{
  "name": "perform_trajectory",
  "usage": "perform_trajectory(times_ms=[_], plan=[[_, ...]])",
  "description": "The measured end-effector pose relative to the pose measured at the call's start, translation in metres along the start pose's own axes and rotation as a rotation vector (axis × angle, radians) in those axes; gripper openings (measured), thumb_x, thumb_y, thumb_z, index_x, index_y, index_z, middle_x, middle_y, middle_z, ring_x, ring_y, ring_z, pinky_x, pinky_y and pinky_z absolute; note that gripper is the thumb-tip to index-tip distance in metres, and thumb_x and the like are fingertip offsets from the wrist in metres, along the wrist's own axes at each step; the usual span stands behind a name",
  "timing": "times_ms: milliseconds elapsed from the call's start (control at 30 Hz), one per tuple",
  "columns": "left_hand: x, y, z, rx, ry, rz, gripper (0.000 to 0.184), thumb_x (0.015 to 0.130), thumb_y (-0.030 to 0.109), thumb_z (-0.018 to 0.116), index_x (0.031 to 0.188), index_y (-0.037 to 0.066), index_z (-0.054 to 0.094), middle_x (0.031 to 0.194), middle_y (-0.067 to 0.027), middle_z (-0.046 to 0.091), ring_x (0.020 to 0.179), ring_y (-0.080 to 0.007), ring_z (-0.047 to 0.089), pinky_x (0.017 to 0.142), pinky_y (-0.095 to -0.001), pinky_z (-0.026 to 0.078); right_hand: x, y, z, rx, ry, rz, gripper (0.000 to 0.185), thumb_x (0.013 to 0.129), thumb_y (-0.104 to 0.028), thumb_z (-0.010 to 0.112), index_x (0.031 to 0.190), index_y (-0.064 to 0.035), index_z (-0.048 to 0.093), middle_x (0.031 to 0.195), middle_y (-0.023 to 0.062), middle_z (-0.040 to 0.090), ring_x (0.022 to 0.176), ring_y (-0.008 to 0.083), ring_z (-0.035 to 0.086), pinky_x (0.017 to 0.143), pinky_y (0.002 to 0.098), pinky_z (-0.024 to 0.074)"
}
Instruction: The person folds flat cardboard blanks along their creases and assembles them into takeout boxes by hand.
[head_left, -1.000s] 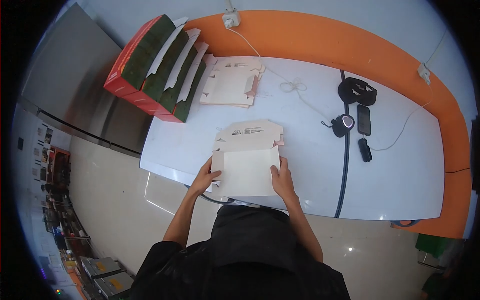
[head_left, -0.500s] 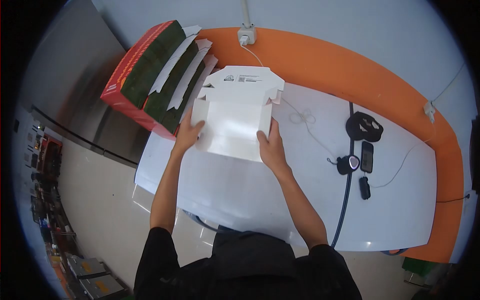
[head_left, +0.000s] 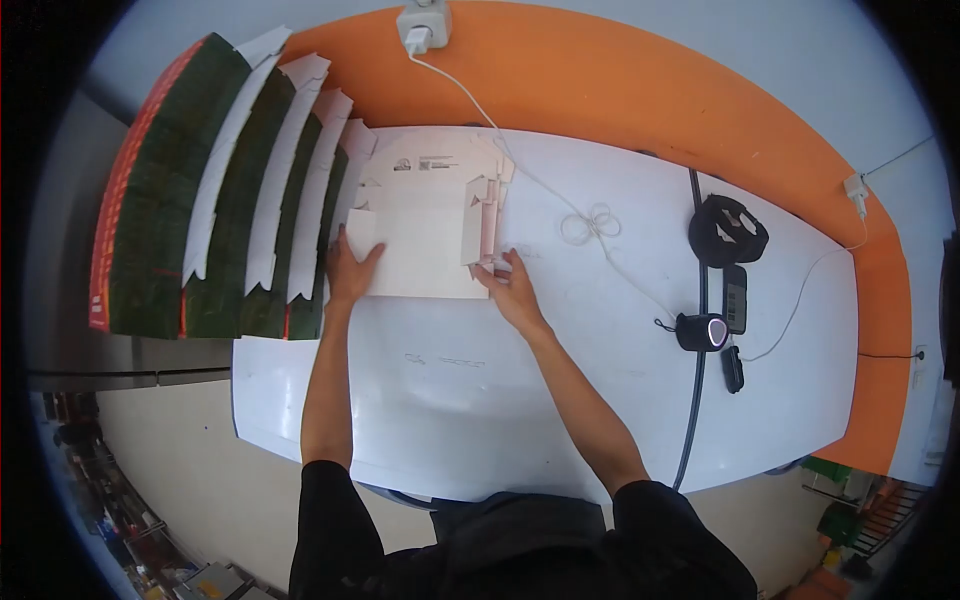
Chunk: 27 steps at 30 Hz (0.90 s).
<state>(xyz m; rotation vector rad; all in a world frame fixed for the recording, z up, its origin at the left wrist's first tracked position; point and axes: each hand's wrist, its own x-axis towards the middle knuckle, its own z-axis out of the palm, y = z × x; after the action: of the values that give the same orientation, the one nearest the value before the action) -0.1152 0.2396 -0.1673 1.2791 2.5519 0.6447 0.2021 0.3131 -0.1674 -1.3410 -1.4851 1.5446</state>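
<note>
A white cardboard box, opened out with small print on its far flap, lies at the back left of the table. My left hand grips its left edge, thumb over the inner face and fingers around the outside. At the near right corner, my right hand holds the box beside its raised side flap. Just left of the box stand several red and green boxes with white flaps, leaning in a row.
A white cable runs from a wall plug across the white table. To the right are a black strap-like item, a phone, a small round black device and a black cable strip. An orange panel borders the back.
The white box has gone down and left, from raised in both hands to lying by the red and green boxes. My view has tilted and shifted closer to the row.
</note>
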Motion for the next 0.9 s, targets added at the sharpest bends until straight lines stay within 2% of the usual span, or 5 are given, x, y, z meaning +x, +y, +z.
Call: perform_trajectory(times_ms=[167, 367, 500, 667, 900], plan=[[0.042, -0.003, -0.011, -0.299, -0.071, -0.083, 0.061, 0.083, 0.043, 0.081, 0.120, -0.005, 0.071, 0.103, -0.0176, 0.077, 0.094, -0.0266, 0.075, 0.083, -0.0387, 0.057, 0.024, -0.020, 0.022, -0.089, 0.024, 0.197, 0.117, 0.076, -0.053, 0.083, 0.147, 0.0224, 0.029, 0.144, 0.0368, 0.048, 0.137, 0.0393, 0.050, 0.110, 0.0432, 0.0446], [0.059, 0.015, -0.028, -0.302, -0.316, -0.306, 0.074, 0.074, 0.050, 0.084, 0.120, -0.006, 0.070, 0.108, -0.0172, 0.076, 0.097, -0.0264, 0.074, 0.084, -0.0386, 0.057, 0.072, -0.015, 0.025, 0.008, -0.046, 0.250, 0.092, 0.071, -0.042, 0.085, 0.131, 0.0191, 0.052, 0.125, 0.0342, 0.063, 0.119, 0.0383, 0.064, 0.102, 0.0425, 0.0499], [0.054, 0.020, -0.028, -0.367, -0.253, -0.394, 0.071, 0.073, 0.045, 0.087, 0.117, -0.008, 0.071, 0.112, -0.0211, 0.074, 0.100, -0.0297, 0.074, 0.086, -0.0380, 0.057, 0.084, -0.019, 0.027, -0.025, 0.186, 0.261, 0.049, 0.076, -0.021, 0.080, 0.106, 0.0154, 0.067, 0.092, 0.0197, 0.072, 0.079, 0.0258, 0.070, 0.073, 0.0355, 0.0560], [0.070, -0.038, 0.006, -0.463, -0.428, -0.378, 0.072, 0.075, 0.042, 0.086, 0.122, -0.010, 0.067, 0.115, -0.0204, 0.073, 0.100, -0.0295, 0.073, 0.086, -0.0380, 0.058, 0.068, -0.038, -0.002, 0.251, -0.074, 0.156, 0.042, 0.075, -0.020, 0.075, 0.098, 0.0145, 0.070, 0.084, 0.0206, 0.073, 0.072, 0.0274, 0.071, 0.067, 0.0378, 0.0567], [-0.123, 0.016, -0.028, -0.853, -0.535, -0.369, 0.060, 0.086, 0.032, 0.083, 0.128, -0.007, 0.065, 0.119, -0.0130, 0.073, 0.102, -0.0209, 0.072, 0.086, -0.0367, 0.058, -0.027, -0.011, -0.085, -0.132, -0.081, 0.084, 0.056, 0.079, -0.024, 0.076, 0.118, 0.0134, 0.065, 0.103, 0.0227, 0.073, 0.094, 0.0266, 0.072, 0.083, 0.0368, 0.0568]])
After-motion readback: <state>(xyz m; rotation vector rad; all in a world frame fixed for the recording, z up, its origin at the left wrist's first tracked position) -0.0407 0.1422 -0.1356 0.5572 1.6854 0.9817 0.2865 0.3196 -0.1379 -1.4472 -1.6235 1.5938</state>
